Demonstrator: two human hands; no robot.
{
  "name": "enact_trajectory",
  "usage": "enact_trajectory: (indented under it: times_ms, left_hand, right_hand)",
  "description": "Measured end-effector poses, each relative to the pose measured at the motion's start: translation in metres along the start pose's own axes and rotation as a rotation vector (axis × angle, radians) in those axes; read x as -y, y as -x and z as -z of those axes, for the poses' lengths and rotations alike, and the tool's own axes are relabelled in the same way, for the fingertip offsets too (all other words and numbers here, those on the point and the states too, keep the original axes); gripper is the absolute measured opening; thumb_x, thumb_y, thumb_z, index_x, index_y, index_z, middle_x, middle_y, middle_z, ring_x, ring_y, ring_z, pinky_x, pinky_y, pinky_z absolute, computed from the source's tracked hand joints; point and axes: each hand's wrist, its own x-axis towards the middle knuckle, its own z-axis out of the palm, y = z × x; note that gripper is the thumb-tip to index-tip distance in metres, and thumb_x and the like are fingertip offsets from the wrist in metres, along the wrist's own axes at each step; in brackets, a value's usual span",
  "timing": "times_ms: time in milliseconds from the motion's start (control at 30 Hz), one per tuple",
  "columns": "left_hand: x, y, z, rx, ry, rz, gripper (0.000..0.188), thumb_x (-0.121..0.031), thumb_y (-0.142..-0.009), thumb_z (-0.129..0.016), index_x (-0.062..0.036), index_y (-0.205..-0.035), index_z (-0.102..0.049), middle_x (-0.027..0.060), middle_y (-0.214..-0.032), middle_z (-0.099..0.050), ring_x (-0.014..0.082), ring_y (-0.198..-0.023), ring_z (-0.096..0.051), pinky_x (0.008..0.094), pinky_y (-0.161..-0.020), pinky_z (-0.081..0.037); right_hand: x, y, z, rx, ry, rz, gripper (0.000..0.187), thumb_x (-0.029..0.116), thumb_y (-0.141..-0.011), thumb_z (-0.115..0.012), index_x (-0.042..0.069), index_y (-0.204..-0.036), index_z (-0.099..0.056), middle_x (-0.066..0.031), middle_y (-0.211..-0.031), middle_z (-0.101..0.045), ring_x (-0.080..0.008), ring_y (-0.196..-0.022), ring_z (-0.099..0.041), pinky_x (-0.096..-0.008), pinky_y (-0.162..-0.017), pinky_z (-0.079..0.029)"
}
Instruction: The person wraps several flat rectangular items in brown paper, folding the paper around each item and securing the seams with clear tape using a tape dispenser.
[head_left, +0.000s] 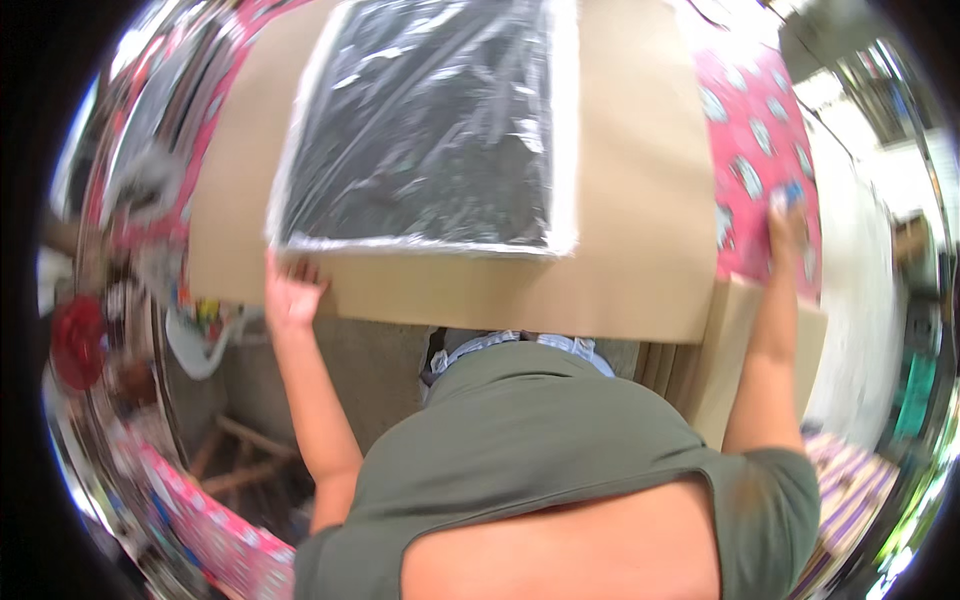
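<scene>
A flat dark rectangular panel with a white border, wrapped in clear shiny plastic (430, 130), lies on a large cardboard sheet (640, 180). My left hand (293, 295) is at the panel's near left corner, palm turned up, its fingers apart and touching or very close to the edge. Off to the right, my right hand (787, 228) is closed around a small blue and white object (788, 194) over the pink patterned cloth (745, 130). Blur and the fingers hide what kind of object it is.
Folded cardboard (745, 330) leans upright below the table's right side. To the left are a white plastic chair (190, 345), a red round item (78, 343) and a crumpled clear plastic bag (150, 180). A striped cloth (850, 490) lies behind my right arm.
</scene>
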Motion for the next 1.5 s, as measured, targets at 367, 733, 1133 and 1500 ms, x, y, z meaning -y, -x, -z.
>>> enact_trajectory:
  times_ms: [367, 733, 1133, 1500]
  left_hand:
    - [-0.019, -0.049, 0.003, -0.207, -0.056, -0.342, 0.036, -0.020, -0.085, -0.063, -0.0021, -0.115, -0.053, 0.0106, -0.112, -0.057, 0.0225, -0.097, -0.056, 0.0396, -0.086, -0.045]
    - [-0.004, -0.082, -0.055, -0.560, -0.609, -0.322, 0.084, -0.023, -0.077, -0.061, -0.0020, -0.141, -0.012, 0.0275, -0.136, -0.029, 0.0365, -0.124, -0.035, 0.0393, -0.106, -0.028]
    - [-0.026, -0.062, -0.005, -0.318, -0.321, -0.209, 0.069, -0.017, -0.072, -0.072, -0.0064, -0.127, -0.032, 0.0193, -0.134, -0.030, 0.0304, -0.120, -0.039, 0.0432, -0.082, -0.049]
    - [0.059, 0.033, 0.187, -0.781, 0.072, -0.771, 0.044, -0.014, -0.070, -0.071, 0.0037, -0.101, -0.045, 0.0150, -0.102, -0.051, 0.0198, -0.089, -0.051, 0.0347, -0.076, -0.045]
  right_hand:
    - [0.190, 0.182, 0.013, 1.461, -1.407, 0.006, 0.030, 0.020, -0.092, -0.051, 0.002, -0.116, -0.049, -0.0122, -0.108, -0.058, -0.0236, -0.098, -0.056, -0.0334, -0.081, -0.047]
    - [0.235, 0.197, -0.041, 1.644, -1.093, 0.282, 0.044, 0.020, -0.089, -0.056, -0.001, -0.125, -0.044, -0.0134, -0.119, -0.052, -0.0259, -0.107, -0.049, -0.0452, -0.086, -0.044]
    - [0.267, 0.238, -0.031, 1.478, -1.025, 0.118, 0.042, 0.018, -0.091, -0.051, 0.003, -0.128, -0.040, -0.0125, -0.111, -0.057, -0.0230, -0.096, -0.056, -0.0375, -0.072, -0.049]
    - [0.335, 0.463, 0.072, 0.606, -0.075, 1.433, 0.075, 0.033, -0.081, -0.058, 0.002, -0.139, -0.022, -0.0238, -0.091, -0.063, -0.0409, -0.085, -0.061, -0.0454, -0.074, -0.047]
